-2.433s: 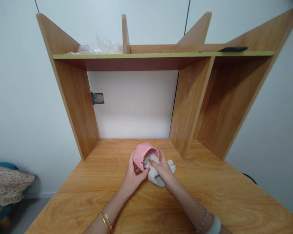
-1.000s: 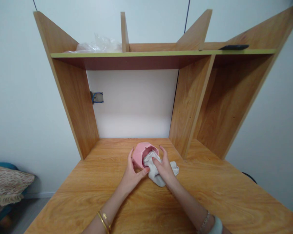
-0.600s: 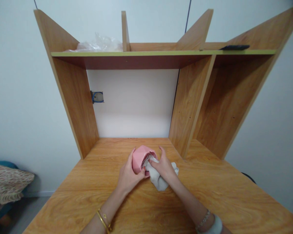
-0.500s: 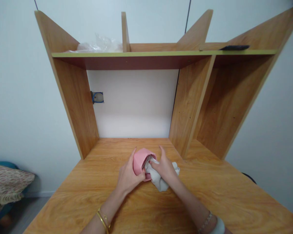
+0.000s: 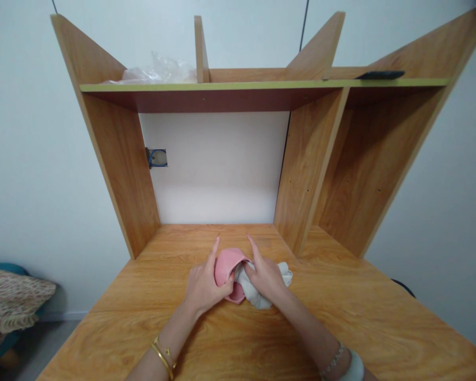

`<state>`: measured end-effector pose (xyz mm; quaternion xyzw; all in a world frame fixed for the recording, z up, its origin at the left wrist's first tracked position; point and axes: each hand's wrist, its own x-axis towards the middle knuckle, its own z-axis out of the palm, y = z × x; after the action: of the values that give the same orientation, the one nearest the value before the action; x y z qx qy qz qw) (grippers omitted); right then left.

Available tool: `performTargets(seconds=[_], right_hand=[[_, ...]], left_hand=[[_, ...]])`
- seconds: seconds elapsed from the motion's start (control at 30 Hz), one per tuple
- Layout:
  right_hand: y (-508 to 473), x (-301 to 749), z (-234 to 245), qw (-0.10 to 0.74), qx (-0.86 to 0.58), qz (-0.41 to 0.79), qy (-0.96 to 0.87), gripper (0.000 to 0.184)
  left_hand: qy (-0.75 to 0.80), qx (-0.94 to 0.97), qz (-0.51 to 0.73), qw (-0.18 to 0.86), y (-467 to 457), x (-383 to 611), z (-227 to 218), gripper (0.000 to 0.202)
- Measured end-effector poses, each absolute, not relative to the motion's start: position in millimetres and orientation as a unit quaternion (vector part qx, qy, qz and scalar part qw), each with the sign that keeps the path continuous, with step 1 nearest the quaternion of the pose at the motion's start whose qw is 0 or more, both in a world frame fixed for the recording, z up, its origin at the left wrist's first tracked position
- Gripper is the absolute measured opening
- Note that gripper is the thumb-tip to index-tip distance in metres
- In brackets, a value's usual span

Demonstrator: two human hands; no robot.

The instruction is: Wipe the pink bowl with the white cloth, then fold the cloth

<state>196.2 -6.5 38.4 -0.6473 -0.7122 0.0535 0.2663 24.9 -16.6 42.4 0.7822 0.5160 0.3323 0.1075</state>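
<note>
A small pink cup (image 5: pixel 225 266) lies tilted on its side on the wooden desk (image 5: pixel 143 323), mouth turned toward the right. My left hand (image 5: pixel 203 286) wraps round its outer wall, forefinger stretched up along the rim. My right hand (image 5: pixel 265 275) is closed on a bunched white cloth (image 5: pixel 254 292) and presses part of it into the cup's mouth. The remainder of the cloth trails out to the right behind that hand. The cup's inside is hidden by the cloth and fingers.
A wooden hutch with upright dividers (image 5: pixel 301 174) stands at the back of the desk. On its top shelf (image 5: pixel 262 84) lie a crumpled clear plastic bag (image 5: pixel 158 71) at left and a flat dark object (image 5: pixel 381 74) at right. A patterned cloth (image 5: pixel 8 301) lies low left.
The cup has been turned and tipped lower toward me in my left hand. My right hand has kept working the cloth inside its mouth, and both hands have shifted slightly nearer.
</note>
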Motion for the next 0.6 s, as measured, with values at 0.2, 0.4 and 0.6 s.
performTargets(seconds=[0.2,0.4,0.6], right_hand=[[-4,195,34,0.350,-0.648,0.135,-0.663,0.065],[13,196,15,0.528,-0.591,0.228,-0.565,0.064],[24,195,4,0.558,-0.562,0.304,-0.530,0.065]], left_hand=[[0.485,0.716,0.448,0.227,-4,25,34,0.087],[0.377,0.646,0.526,0.404,-1,38,22,0.093],[0.350,0.655,0.545,0.388,-7,50,17,0.080]])
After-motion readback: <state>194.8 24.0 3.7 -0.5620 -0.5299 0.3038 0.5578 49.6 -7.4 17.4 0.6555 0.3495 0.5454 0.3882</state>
